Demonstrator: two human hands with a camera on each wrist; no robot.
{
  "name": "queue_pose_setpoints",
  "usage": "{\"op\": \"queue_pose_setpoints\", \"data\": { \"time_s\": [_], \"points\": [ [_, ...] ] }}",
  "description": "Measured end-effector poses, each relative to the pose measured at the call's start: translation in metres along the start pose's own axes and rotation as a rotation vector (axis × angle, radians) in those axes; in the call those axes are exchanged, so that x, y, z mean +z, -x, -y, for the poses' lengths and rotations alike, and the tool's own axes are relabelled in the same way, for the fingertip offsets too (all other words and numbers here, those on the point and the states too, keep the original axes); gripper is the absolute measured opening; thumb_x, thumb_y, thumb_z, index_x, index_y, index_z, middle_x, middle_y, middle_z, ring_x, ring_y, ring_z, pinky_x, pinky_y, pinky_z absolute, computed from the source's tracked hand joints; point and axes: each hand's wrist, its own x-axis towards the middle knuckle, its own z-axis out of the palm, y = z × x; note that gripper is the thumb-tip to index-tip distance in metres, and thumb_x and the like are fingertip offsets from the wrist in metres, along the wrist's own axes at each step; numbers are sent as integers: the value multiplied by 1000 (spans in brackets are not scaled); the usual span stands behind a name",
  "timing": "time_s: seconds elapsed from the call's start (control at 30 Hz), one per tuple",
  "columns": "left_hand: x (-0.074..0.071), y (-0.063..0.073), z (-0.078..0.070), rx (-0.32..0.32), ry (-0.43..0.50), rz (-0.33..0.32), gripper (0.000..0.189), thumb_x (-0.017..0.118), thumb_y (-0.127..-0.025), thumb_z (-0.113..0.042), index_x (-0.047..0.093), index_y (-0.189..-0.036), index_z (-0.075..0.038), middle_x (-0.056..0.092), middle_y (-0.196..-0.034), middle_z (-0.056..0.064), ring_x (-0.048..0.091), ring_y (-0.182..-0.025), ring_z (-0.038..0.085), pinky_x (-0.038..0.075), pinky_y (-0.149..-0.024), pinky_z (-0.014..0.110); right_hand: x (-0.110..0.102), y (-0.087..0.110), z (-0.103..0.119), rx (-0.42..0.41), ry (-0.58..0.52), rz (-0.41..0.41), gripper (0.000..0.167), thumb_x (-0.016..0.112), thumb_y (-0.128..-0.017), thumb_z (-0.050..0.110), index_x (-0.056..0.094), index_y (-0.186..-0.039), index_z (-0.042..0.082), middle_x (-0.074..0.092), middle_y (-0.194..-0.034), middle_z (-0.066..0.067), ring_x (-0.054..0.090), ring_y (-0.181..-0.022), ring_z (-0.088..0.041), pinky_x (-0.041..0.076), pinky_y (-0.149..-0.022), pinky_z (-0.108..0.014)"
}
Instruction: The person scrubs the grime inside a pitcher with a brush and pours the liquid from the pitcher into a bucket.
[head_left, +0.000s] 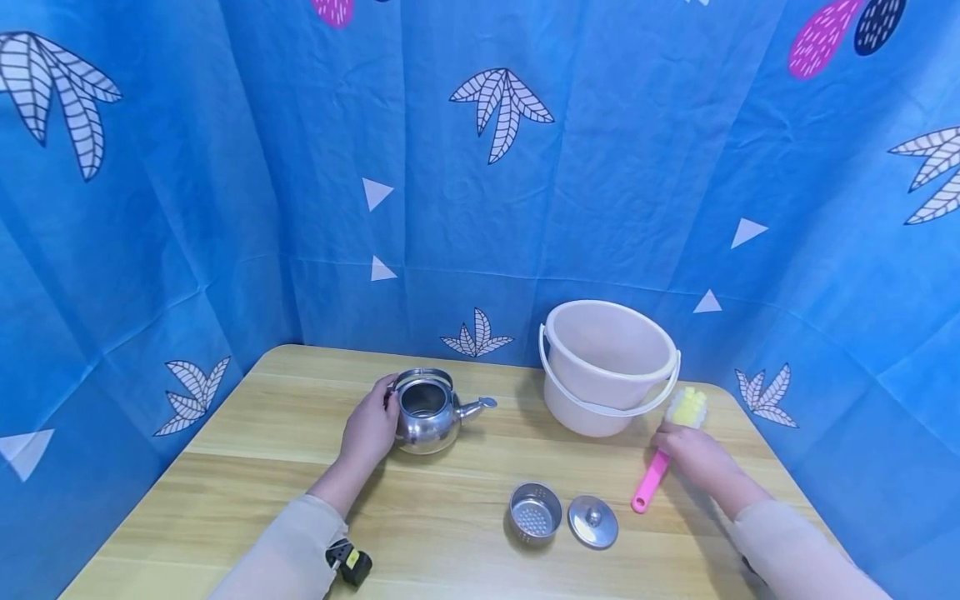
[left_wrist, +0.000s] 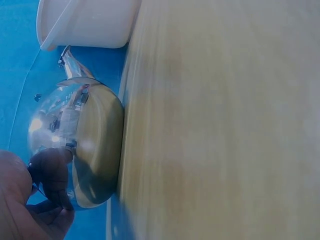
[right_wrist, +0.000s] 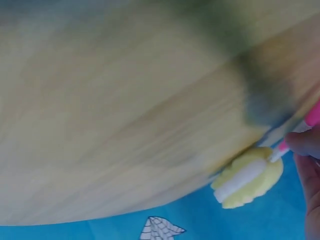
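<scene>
A shiny steel kettle (head_left: pixel 429 429) stands lidless on the wooden table, its spout pointing right. My left hand (head_left: pixel 372 427) grips the kettle at its left side, thumb and fingers curled at the edge near the handle. In the left wrist view, the left hand (left_wrist: pixel 35 200) is mirrored in the kettle (left_wrist: pixel 82 135). My right hand (head_left: pixel 693 454) holds a sponge brush (head_left: pixel 651 482) by the upper part of its pink handle. Its yellow and white head (head_left: pixel 687 407) points away from me; the right wrist view shows this sponge head (right_wrist: pixel 245 180) beyond the fingertips.
A white bucket (head_left: pixel 600 392) with its bail handle lowered stands at the back right. Nearer the front sit a perforated steel strainer cup (head_left: pixel 536 512) and a round knobbed lid (head_left: pixel 592 522). Blue patterned curtain (head_left: pixel 480 208) surrounds the table (head_left: pixel 450 533).
</scene>
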Motion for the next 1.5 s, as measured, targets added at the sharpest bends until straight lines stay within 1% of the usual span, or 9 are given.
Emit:
{"op": "queue_pose_setpoints", "data": {
  "time_s": [0.3, 0.43, 0.53, 0.7, 0.9, 1.03, 1.2, 1.37, 1.5],
  "points": [
    [-2, 1, -1, -22, 16, 13, 43, 44, -107, -23, 46, -148, -10, 60, -136, 22, 58, -121, 43, 48, -98, 58, -15, -3, 8, 67, -44, 50, 32, 72, -74, -16, 76, -92, 11, 69, -91, -4, 70, -84, -28, 59, -74, -42],
    [-3, 0, -1, -29, 24, 21, 44, 44, -107, -23, 45, -148, -10, 59, -136, 22, 58, -121, 43, 48, -98, 58, -23, -5, 13, 105, -78, 55, 29, 71, -75, -15, 76, -93, 7, 70, -93, -8, 70, -85, -30, 59, -75, -44],
    [-3, -1, -2, -28, 25, 22, 44, 44, -107, -23, 45, -149, -10, 58, -138, 22, 57, -122, 44, 47, -99, 59, -30, -7, 16, 159, -121, 57, 24, 67, -80, -13, 75, -94, 5, 71, -97, -13, 69, -89, -34, 58, -79, -48],
    [-4, -1, -2, -23, 27, 24, 44, 45, -107, -24, 46, -148, -9, 59, -137, 22, 57, -123, 43, 47, -100, 58, -43, -11, 20, 198, -145, 59, 27, 62, -80, -17, 74, -96, 1, 71, -99, -18, 68, -92, -39, 57, -82, -51],
    [-7, 1, -3, -14, 28, 18, 44, 46, -106, -23, 46, -147, -8, 61, -133, 22, 59, -118, 44, 49, -96, 59, -60, -19, 26, 198, -177, 97, 32, 64, -73, -21, 74, -96, -1, 72, -96, -17, 68, -90, -39, 58, -78, -50],
    [-7, 2, -3, -17, 34, 19, 44, 46, -106, -23, 47, -147, -9, 61, -134, 22, 59, -119, 44, 48, -97, 59, -68, -23, 30, 196, -190, 118, 30, 70, -71, -18, 75, -94, 1, 73, -93, -14, 69, -89, -37, 58, -79, -49],
    [-7, 2, -4, -15, 37, 16, 43, 46, -106, -22, 47, -147, -9, 61, -134, 22, 58, -121, 44, 47, -98, 59, -79, -28, 38, 166, -204, 138, 27, 79, -68, -13, 75, -89, 4, 73, -88, -10, 69, -84, -34, 58, -77, -48],
    [-8, 2, -5, -21, 39, 23, 43, 46, -106, -22, 46, -148, -9, 60, -135, 22, 57, -122, 44, 47, -99, 59, -93, -35, 54, 145, -252, 150, 29, 81, -68, -10, 75, -86, 12, 74, -86, -6, 70, -84, -31, 59, -76, -47],
    [-9, 2, -5, -20, 46, 24, 44, 46, -106, -22, 46, -148, -8, 60, -135, 23, 56, -123, 44, 46, -100, 59, -104, -42, 69, 151, -294, 155, 28, 83, -71, -7, 75, -88, 14, 74, -85, -1, 71, -83, -27, 60, -76, -43]
  ]
}}
